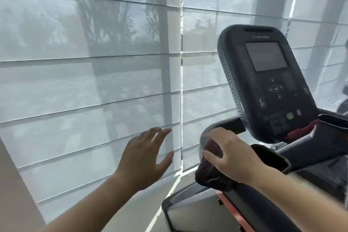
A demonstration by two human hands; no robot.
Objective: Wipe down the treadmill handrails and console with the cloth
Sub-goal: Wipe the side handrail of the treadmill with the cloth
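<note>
The treadmill's black console [267,81], with a grey screen and buttons, stands at the right. Its left handrail [228,124] curves from the console's lower left down toward me. A dark cloth [211,172] is draped over that handrail's bend. My right hand [232,153] lies flat on the cloth, fingers spread, pressing it onto the rail. My left hand [146,157] hovers in the air to the left of the handrail, fingers apart, holding nothing and touching nothing.
Sheer white blinds [90,73] cover a large window straight ahead and to the left. A grey treadmill side cover with a red trim strip [232,211] runs below the handrail. A wall edge [13,184] shows at the bottom left.
</note>
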